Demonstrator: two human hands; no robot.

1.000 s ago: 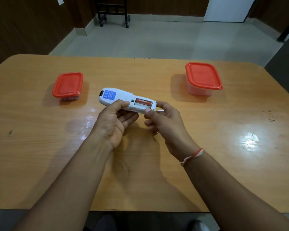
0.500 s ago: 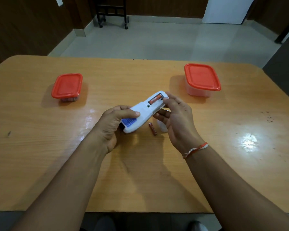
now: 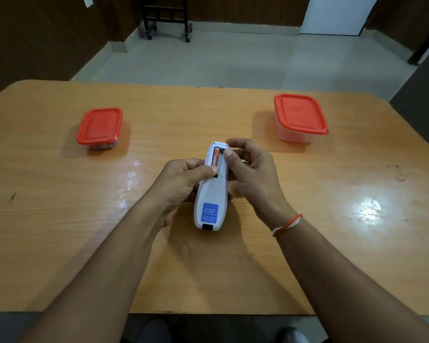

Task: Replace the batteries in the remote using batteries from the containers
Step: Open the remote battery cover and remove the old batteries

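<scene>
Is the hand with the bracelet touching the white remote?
Touching. The head view shows the right hand with its thumb pressed on the remote beside the orange battery.

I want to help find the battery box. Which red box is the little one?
Look at the wooden table. Two boxes with red lids sit on its far half. The small container is on the person's left side, lower and flatter than the tall container opposite.
</scene>
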